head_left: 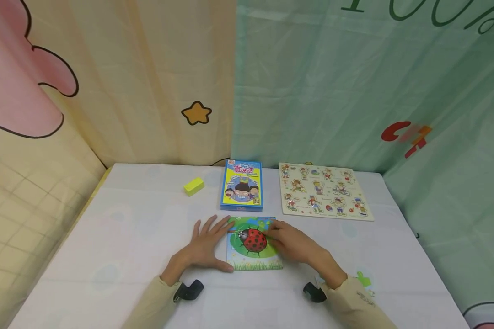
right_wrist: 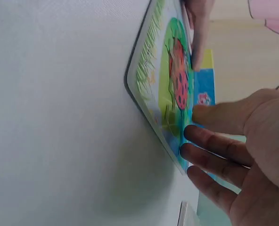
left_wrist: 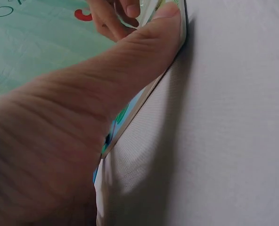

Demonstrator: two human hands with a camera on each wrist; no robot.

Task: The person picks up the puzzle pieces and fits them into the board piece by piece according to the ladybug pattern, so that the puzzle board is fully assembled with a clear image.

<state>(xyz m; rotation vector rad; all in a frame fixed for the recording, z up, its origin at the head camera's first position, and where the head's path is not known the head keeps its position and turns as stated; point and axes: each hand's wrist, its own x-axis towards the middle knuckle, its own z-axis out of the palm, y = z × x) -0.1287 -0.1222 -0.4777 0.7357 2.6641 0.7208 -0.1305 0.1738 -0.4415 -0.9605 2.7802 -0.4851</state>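
A square picture board with a red ladybug (head_left: 253,264) lies flat on the table in the head view, its grass edge toward me. My left hand (head_left: 207,244) is spread over its left side, with the thumb at the lower left corner and fingertips by the upper left edge. My right hand (head_left: 290,240) touches the right part of the picture beside the ladybug. In the right wrist view, the right thumb and fingertips (right_wrist: 196,134) meet the board's surface (right_wrist: 153,70); no separate piece shows between them. The left thumb (left_wrist: 168,16) rests on the board's edge in the left wrist view.
Behind the board stands a blue and yellow box (head_left: 242,185), with a yellow block (head_left: 194,186) to its left. A board with small figures (head_left: 323,192) lies at the back right. Near the right sleeve is a green piece (head_left: 363,278); other small pieces are partly hidden.
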